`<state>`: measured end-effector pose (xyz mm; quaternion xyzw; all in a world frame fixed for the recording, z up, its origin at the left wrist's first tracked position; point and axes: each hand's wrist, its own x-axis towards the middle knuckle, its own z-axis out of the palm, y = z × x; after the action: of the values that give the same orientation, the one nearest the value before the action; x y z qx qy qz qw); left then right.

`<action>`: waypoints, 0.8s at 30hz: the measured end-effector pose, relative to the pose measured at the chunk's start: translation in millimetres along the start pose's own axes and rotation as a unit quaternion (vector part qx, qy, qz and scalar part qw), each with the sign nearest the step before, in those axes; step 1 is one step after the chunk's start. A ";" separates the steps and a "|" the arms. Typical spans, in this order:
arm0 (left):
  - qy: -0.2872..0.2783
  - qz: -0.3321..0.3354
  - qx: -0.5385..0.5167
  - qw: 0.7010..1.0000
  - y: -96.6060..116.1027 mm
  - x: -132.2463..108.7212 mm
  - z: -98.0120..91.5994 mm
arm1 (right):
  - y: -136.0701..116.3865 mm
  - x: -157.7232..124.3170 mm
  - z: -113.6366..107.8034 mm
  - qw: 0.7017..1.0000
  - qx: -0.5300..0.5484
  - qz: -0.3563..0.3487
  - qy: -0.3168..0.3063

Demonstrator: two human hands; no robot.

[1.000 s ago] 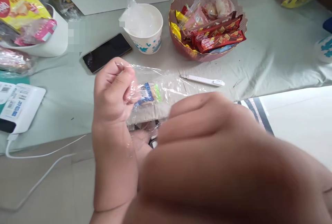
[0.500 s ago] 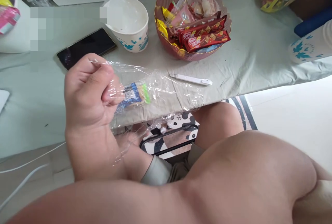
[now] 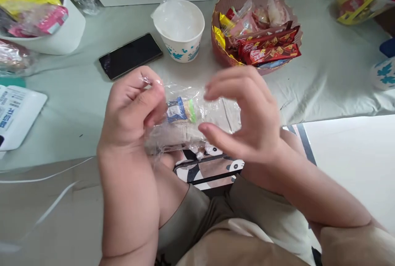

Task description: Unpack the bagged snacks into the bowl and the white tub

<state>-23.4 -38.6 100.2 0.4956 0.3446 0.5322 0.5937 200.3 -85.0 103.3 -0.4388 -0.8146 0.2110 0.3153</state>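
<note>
My left hand is closed, pinching a thin sheet of clear plastic film that hangs to the right from its fingers. Through the film shows a small packet with a blue label and a bright green end; whether the film wraps it or only hangs in front, I cannot tell. My right hand, slightly blurred, is open at the right of the film, thumb and fingers apart in a C shape. I see nothing held in it. The white utility knife is hidden now.
Behind my hands are a phone, a paper cup with plastic in it, and a pink bowl of wrapped snacks. A white tub of packets and a white device sit at left. Below the table edge is a panda-patterned surface.
My right hand has come into view and is over the table by the film. The left hand still grips the film. The view has shifted, so the table things appear farther right.
</note>
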 end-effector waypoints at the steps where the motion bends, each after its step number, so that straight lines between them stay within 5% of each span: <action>1: -0.035 0.003 0.004 0.999 0.7 -1.2 -2.5 | 7.2 11.6 -1.3 0.998 0.035 -0.029 0.032; 4: -0.114 0.003 0.022 0.993 0.9 -2.1 -8.4 | 27.6 22.0 6.7 0.993 0.113 -0.030 -0.032; 6: -0.091 0.024 0.012 0.995 -0.6 -0.8 -12.0 | 34.1 14.2 10.3 0.984 0.167 0.034 -0.057; 8: -0.032 0.040 -0.005 0.999 -2.9 0.2 -16.9 | 37.0 4.2 9.3 0.963 0.242 0.115 0.020; 10: -0.030 0.008 -0.005 1.000 -4.4 -0.7 -23.3 | 41.3 -1.6 6.2 0.922 0.311 0.189 0.133; 15: -0.182 -0.132 0.062 0.972 -0.8 -6.7 -31.8 | 62.3 1.1 2.8 0.839 0.414 0.250 0.250; 17: -0.127 -0.128 0.082 0.980 1.3 -5.9 -27.8 | 66.9 2.3 3.4 0.831 0.423 0.253 0.260; 20: 0.084 -0.049 0.014 0.995 2.7 0.0 -17.1 | 66.4 2.2 6.7 0.822 0.431 0.261 0.265; 22: 0.208 -0.005 -0.077 0.975 2.5 4.6 -10.4 | 64.3 2.3 10.4 0.810 0.450 0.263 0.270; 24: 0.237 0.001 -0.125 0.963 1.5 7.3 -6.9 | 63.7 3.6 14.0 0.796 0.469 0.263 0.276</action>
<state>-28.9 -30.1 100.5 0.2769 0.4057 0.6738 0.5520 226.1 -49.4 55.0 -0.4742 -0.3470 0.5125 0.6262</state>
